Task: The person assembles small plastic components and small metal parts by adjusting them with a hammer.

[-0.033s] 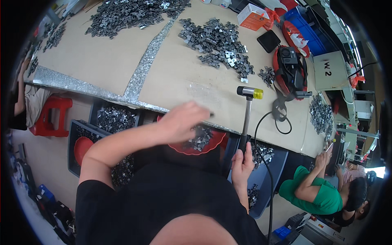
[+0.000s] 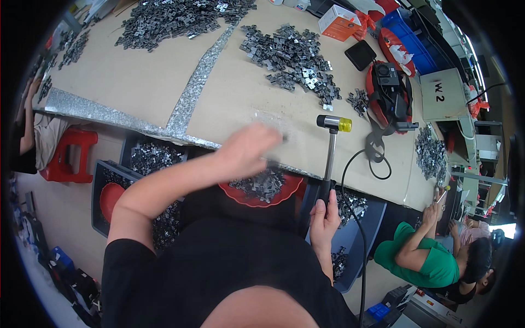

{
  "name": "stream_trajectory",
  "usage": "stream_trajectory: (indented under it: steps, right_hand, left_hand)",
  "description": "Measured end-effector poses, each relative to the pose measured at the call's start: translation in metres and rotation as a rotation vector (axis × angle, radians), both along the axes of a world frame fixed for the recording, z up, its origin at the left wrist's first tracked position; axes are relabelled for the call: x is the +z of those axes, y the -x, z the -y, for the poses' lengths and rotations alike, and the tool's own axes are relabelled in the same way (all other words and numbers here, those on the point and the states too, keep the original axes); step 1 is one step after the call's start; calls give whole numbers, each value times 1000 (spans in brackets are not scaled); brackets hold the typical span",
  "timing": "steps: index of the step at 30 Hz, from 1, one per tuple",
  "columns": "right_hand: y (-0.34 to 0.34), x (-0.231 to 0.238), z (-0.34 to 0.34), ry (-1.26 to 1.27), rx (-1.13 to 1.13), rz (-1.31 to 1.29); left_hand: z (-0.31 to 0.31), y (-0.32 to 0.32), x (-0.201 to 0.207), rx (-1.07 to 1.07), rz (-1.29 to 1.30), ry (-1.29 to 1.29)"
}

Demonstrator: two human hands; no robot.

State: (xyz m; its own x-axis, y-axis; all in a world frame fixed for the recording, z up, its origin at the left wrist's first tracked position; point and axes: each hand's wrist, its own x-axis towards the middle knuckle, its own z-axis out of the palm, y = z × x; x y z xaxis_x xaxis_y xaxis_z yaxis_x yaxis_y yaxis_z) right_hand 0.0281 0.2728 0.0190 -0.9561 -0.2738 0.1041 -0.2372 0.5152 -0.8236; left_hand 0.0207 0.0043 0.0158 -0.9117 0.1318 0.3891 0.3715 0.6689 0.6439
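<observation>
Gripping a mallet (image 2: 330, 156) by its black handle in the right hand (image 2: 325, 220), with thumb and fingers wrapped round it and the head end pointing away from the body. Sitting between a grey bin (image 2: 356, 251) on the right and another (image 2: 97, 199) on the left, both with small metal parts in them, and close behind a wavy-rimmed red basin (image 2: 257, 205) heaped with metal pieces (image 2: 263, 187). Reaching over the basin toward the front edge of the table (image 2: 224, 115) with the left hand (image 2: 250, 150), partly curled but blurred; cannot tell how far closed, nor whether holding the small dark blur beside the fingertips. Holding the mallet's black-and-yellow head above the tabletop, well apart from the left hand. Facing, farther across, a loose pile of metal parts (image 2: 287, 52), then a larger pile (image 2: 169, 22) to the far left. Having also, to the right, a dark device with a strap (image 2: 389, 93) in a red bowl and, beyond, an orange-and-white box (image 2: 339, 24).
</observation>
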Motion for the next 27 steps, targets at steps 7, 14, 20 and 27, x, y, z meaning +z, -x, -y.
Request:
stream_trajectory:
  steps: [7, 14, 20, 27]
  right_hand:
    - [0, 8, 5, -16, -29, 79]
    - [-4, 6, 0, -9, -38, 100]
    - [-3, 9, 4, -98, 89, -24]
    - [-8, 10, 3, -171, 147, -101]
  left_hand:
    - [49, 93, -7, 495, 20, 26]
    - [32, 40, 4, 306, -43, 216]
    - [-5, 8, -3, 232, -149, 144]
    - [3, 14, -11, 196, 17, 74]
